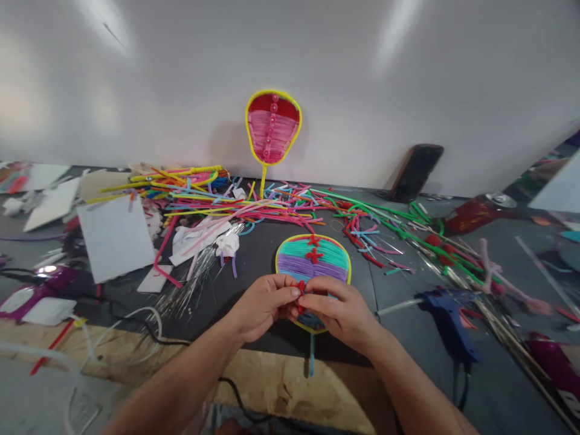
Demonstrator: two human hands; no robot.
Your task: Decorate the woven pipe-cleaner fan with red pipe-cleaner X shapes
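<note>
Between the fingertips of my left hand (267, 305) and my right hand (342, 309) is a small red pipe cleaner piece (300, 291), pinched from both sides. Its full shape is partly covered by my fingers. Below and behind them lies a fan (294, 264) made of pipe cleaners, with a yellow rim, teal and purple bands and a light blue handle (312, 356). Two red flower-like shapes (314, 255) sit on its upper part. Against the back wall stands a second fan (267, 124), pink and red with a yellow rim and a row of pink beads.
Heaps of coloured pipe cleaners (281, 211) stretch across the back. Blue glue gun (448, 326) lies at right, purple one (45, 290) at left with a cable. A phone (417, 173) leans on the wall near a red can (480, 211). White card (116, 238) lies left.
</note>
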